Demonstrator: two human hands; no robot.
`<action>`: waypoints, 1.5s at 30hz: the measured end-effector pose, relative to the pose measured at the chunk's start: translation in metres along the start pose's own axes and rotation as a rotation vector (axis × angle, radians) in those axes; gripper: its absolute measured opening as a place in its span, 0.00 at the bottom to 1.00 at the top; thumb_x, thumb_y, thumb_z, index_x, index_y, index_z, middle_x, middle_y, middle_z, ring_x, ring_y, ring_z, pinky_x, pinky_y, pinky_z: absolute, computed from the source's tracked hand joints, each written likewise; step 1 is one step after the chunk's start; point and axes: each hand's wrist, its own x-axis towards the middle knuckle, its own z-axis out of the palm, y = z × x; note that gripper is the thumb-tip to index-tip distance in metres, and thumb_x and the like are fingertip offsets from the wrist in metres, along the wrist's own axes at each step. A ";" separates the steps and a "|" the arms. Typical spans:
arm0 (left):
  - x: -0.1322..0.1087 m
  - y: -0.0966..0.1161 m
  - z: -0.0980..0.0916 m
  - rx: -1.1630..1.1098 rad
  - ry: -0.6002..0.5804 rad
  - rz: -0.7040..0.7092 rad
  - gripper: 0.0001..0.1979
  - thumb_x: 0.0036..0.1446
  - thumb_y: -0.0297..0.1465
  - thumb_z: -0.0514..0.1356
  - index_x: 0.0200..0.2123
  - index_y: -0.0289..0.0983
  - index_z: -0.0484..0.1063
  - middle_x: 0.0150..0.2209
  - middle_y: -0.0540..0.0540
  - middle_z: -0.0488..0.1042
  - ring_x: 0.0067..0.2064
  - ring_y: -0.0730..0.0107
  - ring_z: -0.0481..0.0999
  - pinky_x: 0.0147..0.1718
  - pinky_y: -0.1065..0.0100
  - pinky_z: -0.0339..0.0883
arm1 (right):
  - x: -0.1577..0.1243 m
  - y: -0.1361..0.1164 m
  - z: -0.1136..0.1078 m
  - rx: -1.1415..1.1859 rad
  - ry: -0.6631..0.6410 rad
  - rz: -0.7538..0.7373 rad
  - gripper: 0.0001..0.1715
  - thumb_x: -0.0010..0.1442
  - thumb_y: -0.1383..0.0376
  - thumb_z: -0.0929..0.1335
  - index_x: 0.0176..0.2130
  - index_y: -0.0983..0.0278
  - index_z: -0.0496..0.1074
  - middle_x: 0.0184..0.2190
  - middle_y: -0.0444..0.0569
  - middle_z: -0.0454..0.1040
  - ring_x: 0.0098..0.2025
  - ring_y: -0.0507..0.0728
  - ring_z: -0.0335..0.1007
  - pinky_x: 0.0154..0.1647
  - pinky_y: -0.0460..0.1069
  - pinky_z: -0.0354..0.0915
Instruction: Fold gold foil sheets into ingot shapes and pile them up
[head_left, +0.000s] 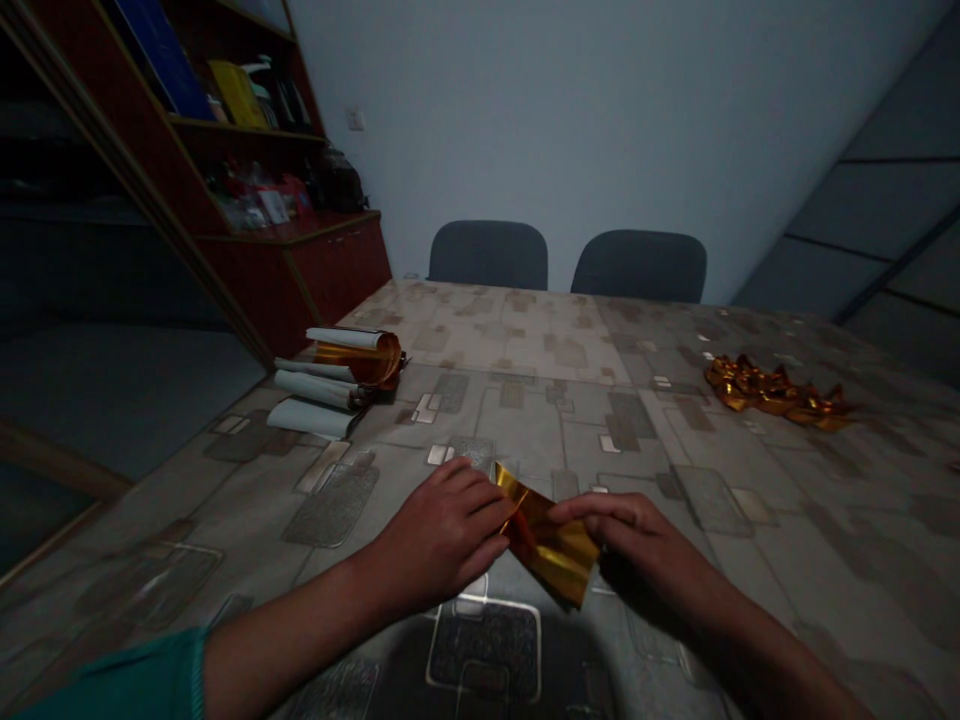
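Gold foil (562,562) is pinched in left hand (452,525) and right hand (637,535); cabinet (337,270) holds clutter (238,95).

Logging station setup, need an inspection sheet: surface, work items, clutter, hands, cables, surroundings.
Surface: patterned tablecloth.
Work items: gold foil sheet between the hands; curled sheet stack at left; folded gold pieces at far right.
Clutter: assorted items on the cabinet.
Hands: left hand holds the sheet's left end; right hand holds its right part.
Cables: nothing seen.
Surroundings: two gray chairs, wall.
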 end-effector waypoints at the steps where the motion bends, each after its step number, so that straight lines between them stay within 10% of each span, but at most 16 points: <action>1: -0.001 -0.001 -0.001 -0.008 0.000 -0.011 0.11 0.64 0.30 0.57 0.49 0.38 0.72 0.46 0.44 0.77 0.48 0.58 0.73 0.57 0.49 0.56 | -0.001 0.001 -0.002 0.025 -0.018 -0.018 0.20 0.62 0.69 0.61 0.45 0.59 0.79 0.44 0.50 0.81 0.45 0.61 0.76 0.45 0.56 0.69; 18: -0.002 -0.015 0.014 -0.035 0.229 0.007 0.10 0.68 0.26 0.51 0.45 0.36 0.71 0.41 0.43 0.81 0.41 0.63 0.80 0.50 0.55 0.71 | 0.006 0.005 -0.005 -0.579 0.097 -0.344 0.44 0.54 0.78 0.66 0.66 0.56 0.56 0.57 0.54 0.66 0.59 0.63 0.62 0.59 0.63 0.61; 24: 0.001 -0.023 0.016 -0.081 0.195 0.132 0.08 0.68 0.26 0.54 0.43 0.36 0.73 0.48 0.42 0.80 0.46 0.64 0.78 0.49 0.59 0.71 | 0.009 -0.002 0.005 -0.719 -0.031 -0.510 0.06 0.65 0.69 0.67 0.38 0.60 0.75 0.45 0.51 0.74 0.48 0.60 0.68 0.50 0.57 0.65; 35: 0.002 -0.030 0.021 -0.308 0.235 -0.048 0.10 0.65 0.22 0.55 0.43 0.39 0.74 0.43 0.46 0.82 0.45 0.66 0.81 0.56 0.52 0.65 | 0.007 -0.009 0.008 -0.591 -0.164 -0.449 0.41 0.58 0.61 0.75 0.64 0.58 0.58 0.57 0.53 0.70 0.57 0.62 0.65 0.58 0.58 0.61; 41: 0.002 -0.031 0.021 -0.274 0.106 -0.018 0.14 0.62 0.21 0.57 0.46 0.41 0.76 0.49 0.45 0.81 0.55 0.61 0.76 0.59 0.45 0.60 | 0.013 -0.002 0.020 -0.675 -0.052 -0.555 0.09 0.67 0.67 0.66 0.48 0.59 0.72 0.46 0.50 0.77 0.48 0.59 0.70 0.51 0.57 0.65; 45: -0.001 -0.033 0.017 -0.287 0.022 0.008 0.20 0.60 0.18 0.55 0.50 0.43 0.76 0.54 0.45 0.78 0.59 0.60 0.72 0.61 0.42 0.56 | 0.015 0.000 0.025 -0.867 -0.022 -0.646 0.10 0.69 0.68 0.63 0.41 0.60 0.74 0.40 0.49 0.79 0.46 0.60 0.71 0.53 0.60 0.63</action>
